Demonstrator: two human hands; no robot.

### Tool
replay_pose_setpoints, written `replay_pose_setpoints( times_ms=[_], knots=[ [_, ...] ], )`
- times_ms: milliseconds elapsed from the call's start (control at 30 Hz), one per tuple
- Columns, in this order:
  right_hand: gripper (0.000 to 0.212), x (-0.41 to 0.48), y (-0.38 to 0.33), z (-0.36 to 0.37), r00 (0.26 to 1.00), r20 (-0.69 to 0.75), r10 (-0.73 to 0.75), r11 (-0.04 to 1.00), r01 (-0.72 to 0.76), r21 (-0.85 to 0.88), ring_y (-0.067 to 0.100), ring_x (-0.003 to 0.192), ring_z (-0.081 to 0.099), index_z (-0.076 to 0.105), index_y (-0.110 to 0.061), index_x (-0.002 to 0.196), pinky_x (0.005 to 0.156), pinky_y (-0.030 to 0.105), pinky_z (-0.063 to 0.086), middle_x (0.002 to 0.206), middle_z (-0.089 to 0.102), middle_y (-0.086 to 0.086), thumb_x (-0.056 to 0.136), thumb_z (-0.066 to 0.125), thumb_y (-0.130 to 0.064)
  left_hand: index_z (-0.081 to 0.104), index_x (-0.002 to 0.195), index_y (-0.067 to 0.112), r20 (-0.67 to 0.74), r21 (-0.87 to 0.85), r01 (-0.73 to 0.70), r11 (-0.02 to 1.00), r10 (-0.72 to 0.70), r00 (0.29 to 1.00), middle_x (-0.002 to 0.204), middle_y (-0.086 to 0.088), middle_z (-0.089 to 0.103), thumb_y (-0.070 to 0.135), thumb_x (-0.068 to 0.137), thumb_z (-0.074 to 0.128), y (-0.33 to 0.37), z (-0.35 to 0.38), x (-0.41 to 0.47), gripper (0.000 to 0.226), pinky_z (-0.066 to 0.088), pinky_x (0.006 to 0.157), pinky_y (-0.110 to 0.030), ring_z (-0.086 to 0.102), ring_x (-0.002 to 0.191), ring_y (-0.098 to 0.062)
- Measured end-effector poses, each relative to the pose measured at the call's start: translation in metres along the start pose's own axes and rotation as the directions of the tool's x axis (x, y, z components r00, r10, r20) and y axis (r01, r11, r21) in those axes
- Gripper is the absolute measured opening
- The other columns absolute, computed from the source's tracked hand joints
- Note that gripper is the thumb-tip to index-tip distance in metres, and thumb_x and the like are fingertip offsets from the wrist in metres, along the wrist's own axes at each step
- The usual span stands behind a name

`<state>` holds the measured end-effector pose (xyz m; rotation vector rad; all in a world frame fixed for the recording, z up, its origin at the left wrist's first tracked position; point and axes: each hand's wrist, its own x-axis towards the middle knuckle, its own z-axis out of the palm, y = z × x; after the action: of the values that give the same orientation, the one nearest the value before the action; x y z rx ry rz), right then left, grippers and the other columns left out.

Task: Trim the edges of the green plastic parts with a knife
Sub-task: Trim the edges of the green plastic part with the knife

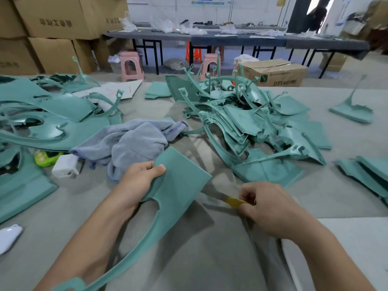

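Observation:
A green plastic part (180, 185) with a flat panel and a long curved arm is held above the table. My left hand (138, 179) grips its upper left edge, thumb on top of the panel. To the right of the part, my right hand (266, 204) holds a knife (228, 200) with a yellow handle. Its blade points left toward the panel's lower right edge and looks just short of it. A tangled pile of green parts (247, 120) lies behind, at centre right.
More green parts (42, 114) are stacked at the left, and others (365, 171) at the right edge. A grey cloth (134, 141) lies beyond my left hand, with a white box (65, 165) and a green toy-like object (46, 157) beside it. Cardboard boxes, stools and a long table stand behind.

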<state>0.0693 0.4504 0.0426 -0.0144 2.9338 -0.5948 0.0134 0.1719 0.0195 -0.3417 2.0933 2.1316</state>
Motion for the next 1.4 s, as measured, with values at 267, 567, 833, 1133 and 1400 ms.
replay_pose_setpoints(
  times_ms=[267, 567, 833, 1133, 1400],
  knots=[
    [0.019, 0.010, -0.006, 0.010, 0.914, -0.397, 0.082, 0.766, 0.197, 0.612, 0.011, 0.044, 0.047, 0.072, -0.029, 0.083, 0.052, 0.030, 0.040, 0.067, 0.072, -0.004, 0.093, 0.068, -0.014, 0.074, 0.094, 0.002, -0.081, -0.103, 0.065, 0.993, -0.073, 0.994, 0.078, -0.012, 0.076, 0.012, 0.097, 0.061, 0.007, 0.006, -0.005, 0.016, 0.053, 0.053, -0.027, 0.070, 0.060, -0.023],
    [0.013, 0.006, -0.035, 0.031, 0.914, -0.228, -0.336, 0.475, 0.373, 0.797, 0.021, 0.056, 0.056, 0.080, -0.019, 0.082, 0.054, 0.027, 0.046, 0.071, 0.070, 0.009, 0.086, 0.068, -0.018, 0.068, 0.103, -0.005, -0.025, -0.279, 0.205, 0.938, -0.221, 0.975, 0.074, -0.015, 0.075, 0.013, 0.103, 0.053, 0.019, 0.016, -0.018, 0.023, 0.052, 0.042, -0.026, 0.069, 0.050, -0.022],
    [0.025, 0.019, -0.023, 0.031, 0.827, -0.550, 0.118, 0.729, 0.304, 0.613, 0.013, 0.049, 0.044, 0.068, -0.019, 0.073, 0.051, 0.035, 0.035, 0.060, 0.062, 0.004, 0.098, 0.066, -0.020, 0.067, 0.084, 0.000, 0.064, -0.180, 0.273, 0.945, -0.266, 0.962, 0.056, -0.007, 0.069, 0.018, 0.102, 0.056, 0.025, 0.019, -0.025, 0.027, 0.042, 0.031, -0.019, 0.063, 0.037, -0.015],
    [0.023, 0.013, -0.028, 0.035, 0.935, -0.305, -0.181, 0.692, 0.342, 0.636, 0.007, 0.049, 0.042, 0.072, -0.024, 0.071, 0.050, 0.026, 0.033, 0.054, 0.058, -0.002, 0.093, 0.070, -0.029, 0.065, 0.079, 0.002, 0.028, -0.104, 0.241, 0.965, -0.240, 0.971, 0.047, -0.003, 0.064, 0.017, 0.101, 0.057, 0.032, 0.021, -0.028, 0.027, 0.037, 0.028, -0.016, 0.057, 0.031, -0.010],
    [0.013, 0.003, -0.029, 0.024, 0.892, -0.209, -0.402, 0.571, 0.422, 0.704, 0.007, 0.053, 0.047, 0.078, -0.026, 0.076, 0.051, 0.021, 0.036, 0.059, 0.063, 0.000, 0.085, 0.070, -0.031, 0.067, 0.080, 0.003, 0.020, -0.084, 0.201, 0.976, -0.200, 0.980, 0.050, -0.002, 0.066, 0.013, 0.101, 0.056, 0.030, 0.025, -0.029, 0.026, 0.037, 0.030, -0.014, 0.058, 0.034, -0.007]
  ],
)
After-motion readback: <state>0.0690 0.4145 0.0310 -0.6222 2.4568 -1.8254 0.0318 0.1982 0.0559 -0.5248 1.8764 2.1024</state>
